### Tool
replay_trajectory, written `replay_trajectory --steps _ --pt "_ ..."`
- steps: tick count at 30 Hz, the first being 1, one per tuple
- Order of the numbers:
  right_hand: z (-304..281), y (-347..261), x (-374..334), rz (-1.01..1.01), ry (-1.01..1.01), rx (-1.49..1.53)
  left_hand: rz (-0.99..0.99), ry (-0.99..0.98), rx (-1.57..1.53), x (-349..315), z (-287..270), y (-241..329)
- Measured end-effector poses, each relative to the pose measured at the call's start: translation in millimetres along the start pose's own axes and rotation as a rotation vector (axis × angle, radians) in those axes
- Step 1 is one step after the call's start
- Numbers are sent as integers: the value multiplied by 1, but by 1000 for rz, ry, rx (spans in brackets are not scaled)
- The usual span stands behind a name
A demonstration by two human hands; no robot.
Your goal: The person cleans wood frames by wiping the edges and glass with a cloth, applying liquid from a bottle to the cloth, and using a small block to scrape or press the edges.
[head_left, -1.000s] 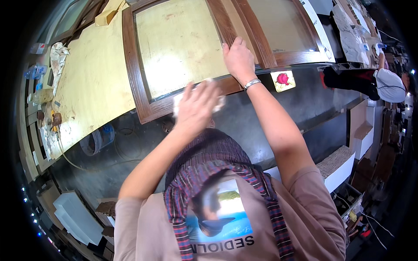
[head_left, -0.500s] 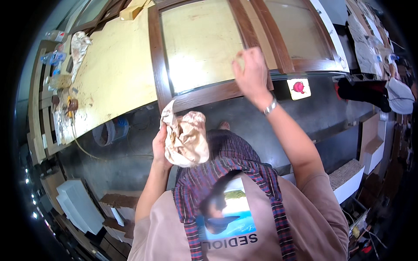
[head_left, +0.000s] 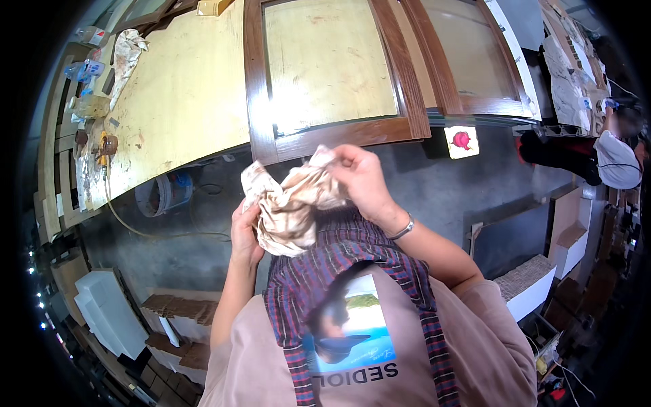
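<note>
A crumpled, stained cream cloth (head_left: 288, 210) hangs between my two hands, just in front of my waist. My left hand (head_left: 245, 230) grips its left side, the fingers partly hidden behind the folds. With fingers pinched, my right hand (head_left: 363, 178) holds the cloth's upper right corner. Beyond the cloth, a brown wooden frame with a glass panel (head_left: 332, 68) lies on the pale yellow work table (head_left: 183, 95). The frame's near edge sits a little past the cloth, apart from both hands.
A second framed panel (head_left: 471, 54) lies to the right. Plastic bottles (head_left: 88, 105), another rag (head_left: 127, 57) and an orange-handled tool with a cord (head_left: 105, 146) are at the table's left. A bucket (head_left: 163, 193) stands below. Another person (head_left: 617, 149) is at the far right.
My right hand has come down from over the frame to the cloth and taken hold of its corner. The cloth is now spread wider between both hands.
</note>
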State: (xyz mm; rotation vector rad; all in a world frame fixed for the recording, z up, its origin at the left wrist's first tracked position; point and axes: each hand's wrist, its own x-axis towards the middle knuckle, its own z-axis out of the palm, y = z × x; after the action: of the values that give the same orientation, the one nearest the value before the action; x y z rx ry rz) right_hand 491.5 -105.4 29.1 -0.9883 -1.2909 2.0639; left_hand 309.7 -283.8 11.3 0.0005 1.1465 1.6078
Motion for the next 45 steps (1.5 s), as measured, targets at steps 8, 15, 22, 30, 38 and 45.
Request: replay_trajectory --steps 8,15,22,30,38,45 --pt "-55 -18 2 -78 226 646 -97 -233 878 -37 -72 27" --pt "-36 -40 -11 -12 5 830 319 -174 1203 3 8 28" --pt "-28 -65 -25 -26 -175 719 566 -531 1066 45 111 7" --pt "-101 -102 -26 -144 -65 105 86 -513 557 46 63 27" --pt "-129 -117 -14 -303 266 -603 -9 -297 121 36 80 20" --pt "-36 -76 -44 -283 193 -774 82 -211 116 25 111 19"
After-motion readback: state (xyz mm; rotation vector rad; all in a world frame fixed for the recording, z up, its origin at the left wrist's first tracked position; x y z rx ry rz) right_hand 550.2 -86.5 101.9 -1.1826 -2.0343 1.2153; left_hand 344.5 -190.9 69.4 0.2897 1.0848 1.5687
